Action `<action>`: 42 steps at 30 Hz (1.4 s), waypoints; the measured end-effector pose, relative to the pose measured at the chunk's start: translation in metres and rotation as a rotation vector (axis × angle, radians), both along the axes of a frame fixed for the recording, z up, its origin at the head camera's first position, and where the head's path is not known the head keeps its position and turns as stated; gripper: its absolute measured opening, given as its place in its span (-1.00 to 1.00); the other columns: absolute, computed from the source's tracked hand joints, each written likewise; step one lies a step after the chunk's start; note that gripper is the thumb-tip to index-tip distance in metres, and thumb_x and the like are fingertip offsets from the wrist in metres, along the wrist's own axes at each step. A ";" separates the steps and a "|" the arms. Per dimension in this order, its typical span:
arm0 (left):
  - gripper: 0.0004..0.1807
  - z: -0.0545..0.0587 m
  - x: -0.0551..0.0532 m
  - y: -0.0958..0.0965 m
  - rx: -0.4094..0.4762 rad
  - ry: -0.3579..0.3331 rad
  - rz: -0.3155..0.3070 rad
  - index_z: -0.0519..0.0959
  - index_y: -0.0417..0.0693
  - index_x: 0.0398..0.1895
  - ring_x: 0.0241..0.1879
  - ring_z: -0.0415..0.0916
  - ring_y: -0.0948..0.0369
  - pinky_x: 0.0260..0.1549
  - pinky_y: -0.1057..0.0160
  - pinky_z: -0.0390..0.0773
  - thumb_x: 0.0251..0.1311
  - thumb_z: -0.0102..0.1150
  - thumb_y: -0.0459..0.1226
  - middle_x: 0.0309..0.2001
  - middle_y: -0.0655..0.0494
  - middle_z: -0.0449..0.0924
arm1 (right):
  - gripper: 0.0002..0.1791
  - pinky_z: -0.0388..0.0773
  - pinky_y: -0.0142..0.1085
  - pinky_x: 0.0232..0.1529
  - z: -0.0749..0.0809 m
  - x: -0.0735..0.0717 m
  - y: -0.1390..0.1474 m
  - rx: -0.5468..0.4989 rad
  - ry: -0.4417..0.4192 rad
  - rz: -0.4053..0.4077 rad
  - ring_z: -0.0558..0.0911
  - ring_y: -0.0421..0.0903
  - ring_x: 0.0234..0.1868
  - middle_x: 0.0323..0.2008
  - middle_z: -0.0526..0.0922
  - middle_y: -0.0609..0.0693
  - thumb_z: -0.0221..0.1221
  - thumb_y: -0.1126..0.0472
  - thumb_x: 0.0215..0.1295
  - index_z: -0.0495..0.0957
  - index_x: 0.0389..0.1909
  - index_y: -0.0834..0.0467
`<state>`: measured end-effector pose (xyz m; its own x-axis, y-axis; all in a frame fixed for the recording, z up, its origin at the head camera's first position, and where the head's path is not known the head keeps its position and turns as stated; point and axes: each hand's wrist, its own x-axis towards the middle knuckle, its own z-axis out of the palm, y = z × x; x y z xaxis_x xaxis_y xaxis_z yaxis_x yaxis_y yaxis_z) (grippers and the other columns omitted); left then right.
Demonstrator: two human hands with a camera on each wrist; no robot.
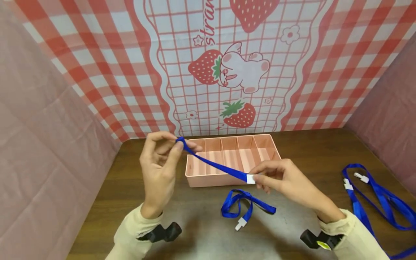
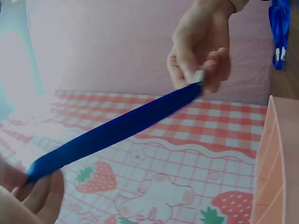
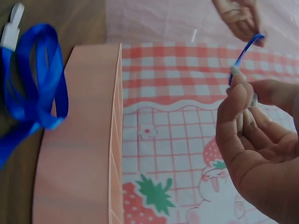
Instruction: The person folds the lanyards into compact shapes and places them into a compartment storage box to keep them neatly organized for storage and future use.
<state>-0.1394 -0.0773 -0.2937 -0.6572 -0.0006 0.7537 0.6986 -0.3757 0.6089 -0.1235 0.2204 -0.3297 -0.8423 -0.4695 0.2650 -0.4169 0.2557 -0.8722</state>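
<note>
A blue lanyard is stretched in the air between both hands, above the front of a pink compartment box. My left hand pinches its folded end between thumb and fingers. At the other end, my right hand pinches the white plastic clip. In the left wrist view the strap runs taut and flat from hand to hand. The right wrist view shows the right hand's fingertips partly covering the clip. A second blue lanyard lies loosely looped on the table in front of the box.
More blue lanyards with white clips lie at the table's right side. The box has several narrow compartments open at the top. Behind it hangs a strawberry-print checked cloth; plain pink cloth closes off the left side.
</note>
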 end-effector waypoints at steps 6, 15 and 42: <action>-0.86 -0.007 -0.010 -0.008 0.099 -0.041 -0.021 0.37 -0.38 -0.09 -0.35 0.68 -0.06 -0.13 -0.05 0.64 0.36 -0.07 -0.63 -0.36 -0.25 0.68 | -0.84 0.62 -0.24 -0.52 -0.006 -0.006 0.007 -0.264 -0.216 0.064 0.62 -0.14 -0.51 -0.45 0.68 0.08 0.11 0.43 0.42 0.60 -0.08 0.37; -0.79 -0.003 -0.006 -0.028 -0.615 0.089 0.153 0.48 -0.23 -0.06 -0.44 0.60 0.19 -0.43 0.28 0.57 0.30 0.09 -0.58 -0.37 0.02 0.68 | -0.85 0.59 -0.28 -0.53 -0.009 -0.004 0.010 -0.294 -0.269 0.085 0.60 -0.18 -0.51 -0.48 0.67 0.08 0.11 0.45 0.40 0.62 -0.12 0.37; -0.88 -0.007 0.018 0.028 -1.235 0.443 0.160 0.33 0.01 -0.26 -0.48 0.25 0.32 -0.39 0.33 0.32 0.40 0.02 -0.38 -0.48 0.33 0.29 | -0.93 0.53 -0.28 -0.66 0.006 0.019 -0.013 0.015 -0.045 -0.025 0.55 -0.18 -0.63 -0.56 0.62 -0.03 0.24 0.32 0.35 0.68 -0.25 0.10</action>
